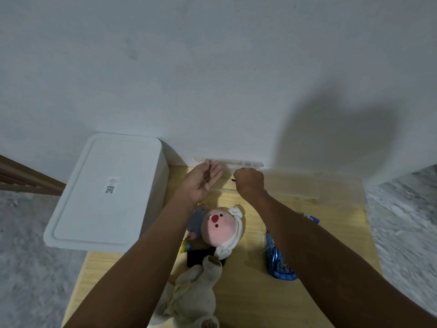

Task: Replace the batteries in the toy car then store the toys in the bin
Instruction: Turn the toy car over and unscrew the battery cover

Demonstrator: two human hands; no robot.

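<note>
The blue toy car [279, 261] lies on the wooden table [260, 304], partly hidden under my right forearm. A blue battery [312, 218] lies to the right of that arm. My left hand [203, 181] is held out flat with the palm showing, near the back of the table; a thin dark streak crosses the palm, and I cannot tell what it is. Just right of it, my right hand [249, 182] is a fist that grips a thin tool, whose tip pokes out toward the left hand. A pink-faced plush [222, 226] and a cream plush [196, 292] lie between my arms.
A white bin [106, 190] with its lid on stands at the table's left. A clear plastic case [236, 163] lies against the wall, with a clear flat lid [295, 188] to its right. A black object [201, 254] and a small yellow piece [183, 246] lie under the plush.
</note>
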